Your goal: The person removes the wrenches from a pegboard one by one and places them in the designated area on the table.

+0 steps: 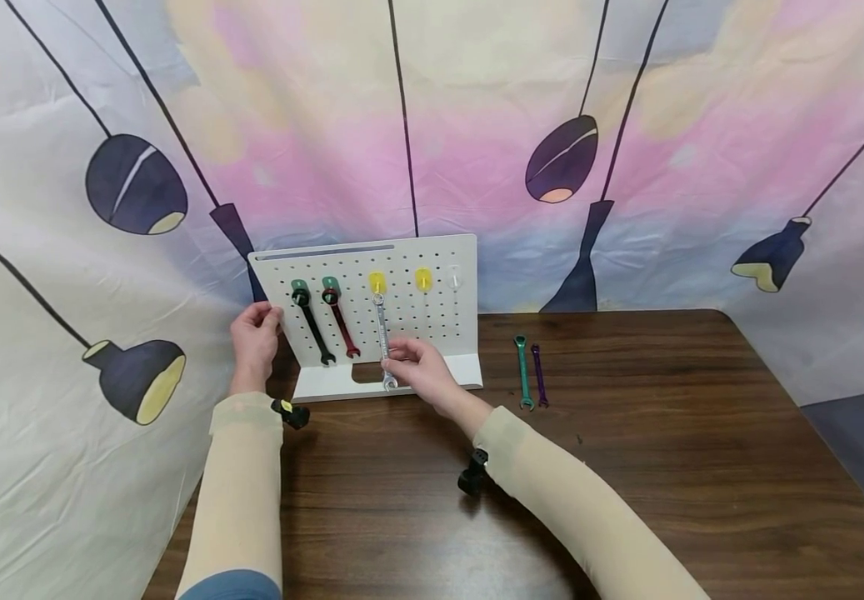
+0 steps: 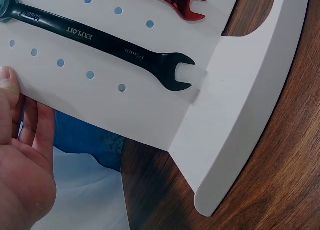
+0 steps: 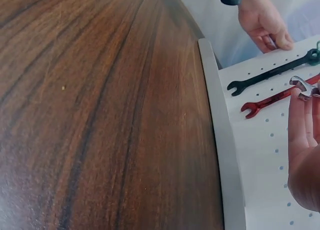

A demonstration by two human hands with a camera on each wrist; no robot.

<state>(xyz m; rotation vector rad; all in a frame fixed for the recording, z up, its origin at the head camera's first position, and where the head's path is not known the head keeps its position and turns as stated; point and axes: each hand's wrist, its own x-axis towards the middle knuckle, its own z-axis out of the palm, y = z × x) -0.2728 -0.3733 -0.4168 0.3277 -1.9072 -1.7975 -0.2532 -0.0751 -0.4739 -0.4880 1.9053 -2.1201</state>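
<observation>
A white pegboard stand [image 1: 439, 337] stands upright near the back of the table. My left hand [image 1: 255, 343] grips its left edge, thumb on the front face and fingers behind. Near its lower open end, a silver combination wrench [image 1: 382, 329] is pinched by my right hand [image 1: 427, 377]; its ring end overlaps the middle yellow hook [image 1: 377, 281] in the head view. To the left, a black wrench [image 2: 105, 34] and a red wrench [image 1: 341, 325] hang by their ring ends from green hooks. The right wrist view shows the silver jaw end [image 3: 303, 87] above my fingertips.
Right of the silver wrench, the board carries another yellow hook [image 1: 423, 279] and a clear hook [image 1: 455, 277]. A teal wrench [image 1: 524, 372] and a smaller purple wrench [image 1: 540, 375] lie on the brown wooden table [image 1: 664, 442]. A printed cloth [image 1: 476, 100] hangs behind the board.
</observation>
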